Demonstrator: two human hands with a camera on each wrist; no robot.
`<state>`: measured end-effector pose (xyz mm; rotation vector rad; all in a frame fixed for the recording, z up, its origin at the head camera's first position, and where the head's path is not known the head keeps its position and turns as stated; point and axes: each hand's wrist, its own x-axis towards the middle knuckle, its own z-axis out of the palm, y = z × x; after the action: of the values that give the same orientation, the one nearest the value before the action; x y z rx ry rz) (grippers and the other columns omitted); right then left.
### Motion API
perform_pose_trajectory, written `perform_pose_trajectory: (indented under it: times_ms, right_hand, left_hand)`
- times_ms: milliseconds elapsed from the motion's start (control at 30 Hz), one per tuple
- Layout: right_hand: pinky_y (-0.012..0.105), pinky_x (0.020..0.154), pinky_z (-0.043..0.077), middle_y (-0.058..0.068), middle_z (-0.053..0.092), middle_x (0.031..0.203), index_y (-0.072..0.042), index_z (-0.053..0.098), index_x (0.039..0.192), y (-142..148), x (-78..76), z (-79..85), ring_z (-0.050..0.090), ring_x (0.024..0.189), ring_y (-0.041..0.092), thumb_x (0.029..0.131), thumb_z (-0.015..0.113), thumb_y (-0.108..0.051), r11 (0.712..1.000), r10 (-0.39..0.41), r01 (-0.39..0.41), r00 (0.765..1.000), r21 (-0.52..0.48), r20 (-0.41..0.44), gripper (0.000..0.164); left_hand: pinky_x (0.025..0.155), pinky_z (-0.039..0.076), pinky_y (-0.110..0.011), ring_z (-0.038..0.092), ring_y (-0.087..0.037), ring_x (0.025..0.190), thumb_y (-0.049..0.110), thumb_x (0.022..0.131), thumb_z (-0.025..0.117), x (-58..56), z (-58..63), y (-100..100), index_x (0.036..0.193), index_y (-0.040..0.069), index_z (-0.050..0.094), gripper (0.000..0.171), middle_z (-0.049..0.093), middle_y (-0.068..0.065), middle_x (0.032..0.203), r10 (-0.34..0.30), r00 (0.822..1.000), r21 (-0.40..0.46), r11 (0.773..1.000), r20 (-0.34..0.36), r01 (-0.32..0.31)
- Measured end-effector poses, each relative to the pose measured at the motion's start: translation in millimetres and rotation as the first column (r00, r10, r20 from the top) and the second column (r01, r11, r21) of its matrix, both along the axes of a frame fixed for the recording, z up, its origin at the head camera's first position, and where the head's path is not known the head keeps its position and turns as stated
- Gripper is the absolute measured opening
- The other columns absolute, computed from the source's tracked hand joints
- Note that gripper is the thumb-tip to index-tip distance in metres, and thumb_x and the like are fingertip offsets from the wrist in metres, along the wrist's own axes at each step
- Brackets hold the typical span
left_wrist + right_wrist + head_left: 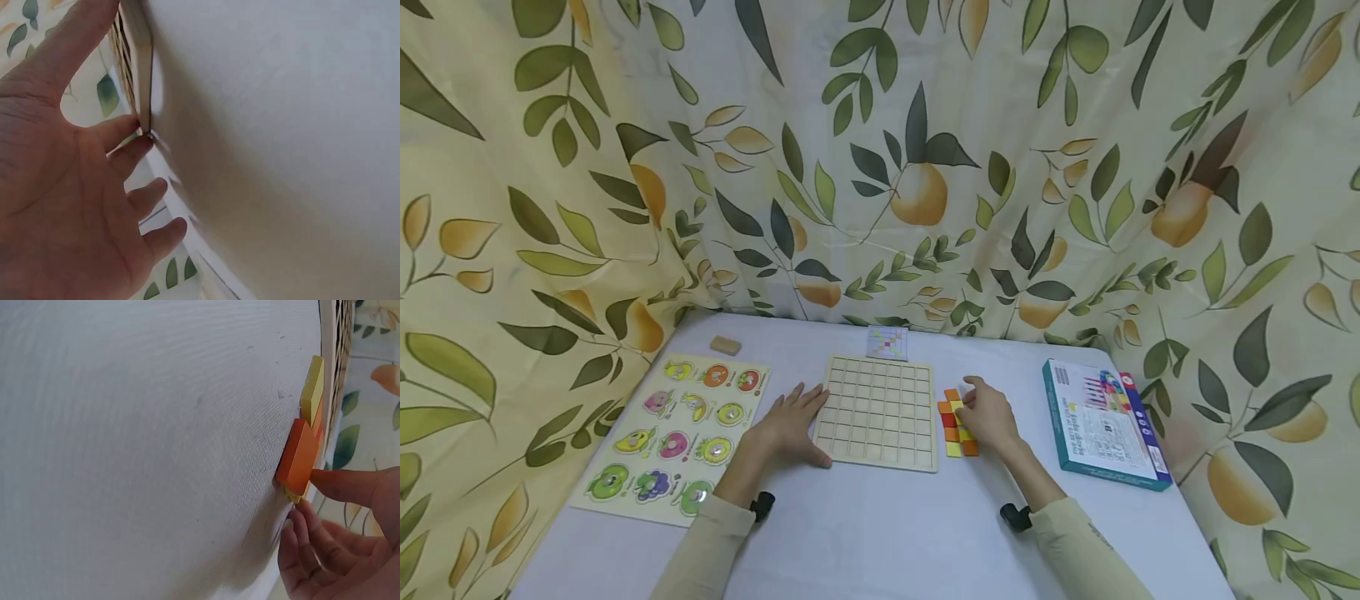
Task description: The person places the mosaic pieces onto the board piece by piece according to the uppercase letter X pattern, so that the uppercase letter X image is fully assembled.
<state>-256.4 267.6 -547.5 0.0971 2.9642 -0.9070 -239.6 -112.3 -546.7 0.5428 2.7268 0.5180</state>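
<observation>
A square wooden grid board (876,414) lies flat in the middle of the table. At its left edge rests my left hand (790,429), fingers spread and thumb apart; the left wrist view shows fingertips right at the board's side (145,75). Just right of the board is a small cluster of square tiles in red, orange and yellow, among them a red tile (950,421). My right hand (990,417) is over this cluster with fingers bent. In the right wrist view its thumb and fingertips are beside an orange tile (297,456); I cannot tell whether they pinch a tile.
Behind the board lies a small coloured pattern card (887,342). On the left are a fruit puzzle board (647,454) and a small wooden block (726,344). A teal-edged box (1105,421) lies at the right edge of the table. Leaf-patterned curtain (880,167) surrounds the back and sides.
</observation>
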Motion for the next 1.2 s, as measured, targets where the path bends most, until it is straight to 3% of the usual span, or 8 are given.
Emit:
perform_pose_trajectory:
  times_ms: [267, 600, 800, 967, 1200]
  right_hand:
    - [0.035, 0.078, 0.060, 0.015, 0.067, 0.119, -0.003, 0.052, 0.148, -3.5, -0.8, -1.7, 0.062, 0.098, 0.028, 0.092, 0.080, -0.015, 0.999, -0.018, 0.018, 1.000, -0.033, -0.009, 0.064]
    - [0.034, 0.076, 0.060, 0.012, 0.067, 0.105, -0.002, 0.058, 0.142, -5.4, -5.1, -5.2, 0.063, 0.092, 0.026, 0.088, 0.083, -0.009, 0.997, -0.034, 0.031, 0.999, -0.068, -0.037, 0.061]
    - [0.029, 0.070, 0.056, 0.009, 0.068, 0.099, -0.005, 0.068, 0.132, -4.1, -4.1, -0.8, 0.064, 0.087, 0.025, 0.087, 0.083, -0.005, 0.996, -0.040, 0.033, 0.996, -0.083, -0.080, 0.048]
    - [0.030, 0.068, 0.053, 0.007, 0.070, 0.098, -0.007, 0.072, 0.127, -0.7, -3.0, 7.1, 0.063, 0.084, 0.026, 0.091, 0.079, -0.008, 0.987, -0.079, 0.072, 0.996, -0.147, -0.044, 0.037]
    - [0.032, 0.078, 0.053, 0.007, 0.076, 0.104, -0.008, 0.073, 0.129, -0.1, -4.9, 11.9, 0.062, 0.106, 0.028, 0.092, 0.080, -0.016, 0.962, -0.111, 0.106, 0.994, -0.252, -0.008, 0.037]
  left_hand:
    - [0.128, 0.015, -0.061, 0.009, -0.039, 0.160, 0.058, 0.066, 0.095, 4.7, -0.8, 6.1, 0.165, 0.008, 0.028, 0.130, 0.019, -0.010, 0.174, 0.016, 1.000, 0.011, 1.000, -0.020, -0.015]
    - [0.127, 0.018, -0.060, 0.013, -0.039, 0.160, 0.056, 0.065, 0.096, 7.3, 3.6, 14.7, 0.163, 0.000, 0.028, 0.131, 0.020, -0.014, 0.173, 0.023, 0.999, -0.003, 1.000, -0.032, -0.023]
    - [0.128, 0.017, -0.057, 0.013, -0.037, 0.160, 0.057, 0.067, 0.094, 8.8, 2.2, 16.2, 0.163, 0.001, 0.030, 0.128, 0.021, -0.014, 0.173, 0.029, 0.999, 0.005, 1.000, -0.018, -0.029]
    - [0.128, 0.017, -0.057, 0.013, -0.038, 0.160, 0.055, 0.072, 0.092, 10.0, 2.1, 15.3, 0.162, 0.001, 0.033, 0.120, 0.022, -0.014, 0.172, 0.046, 0.999, 0.037, 0.998, -0.021, -0.045]
    - [0.128, 0.018, -0.059, 0.015, -0.039, 0.159, 0.050, 0.068, 0.096, 9.2, -1.3, 16.9, 0.160, 0.000, 0.037, 0.120, 0.027, -0.016, 0.171, 0.064, 0.996, 0.071, 0.996, -0.056, -0.060]
